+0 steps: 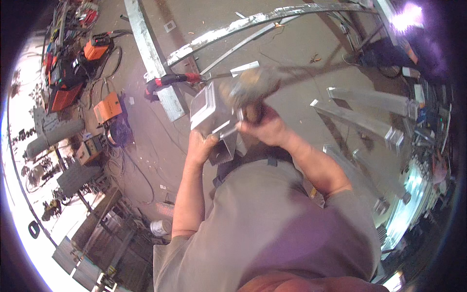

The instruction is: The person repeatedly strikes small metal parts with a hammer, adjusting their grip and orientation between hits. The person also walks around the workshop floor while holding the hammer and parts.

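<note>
In the head view my left hand [201, 144] grips the near edge of a stack of metal channel or plate pieces [204, 106], its thumb over the rim. My right hand [268, 126] is closed around a blurred, worn tan and grey object [250, 85], perhaps a glove or a tool; I cannot tell which. That object is just right of the stack. The right fingertips lie close to a thin metal edge by the stack. Below the left thumb hangs a grey metal piece with a ridged end [222, 153]. A welding torch with a red collar [175, 78] rests across a steel beam [171, 104] beyond the stack.
A steel frame [255, 22] spans the floor ahead. Orange welding machines [107, 107] and cables are at the left. Rectangular metal tubes [357, 118] lie at the right. Pliers [315, 58] lie on the floor. A person [386, 54] is beside a bright welding arc [406, 18] at the upper right.
</note>
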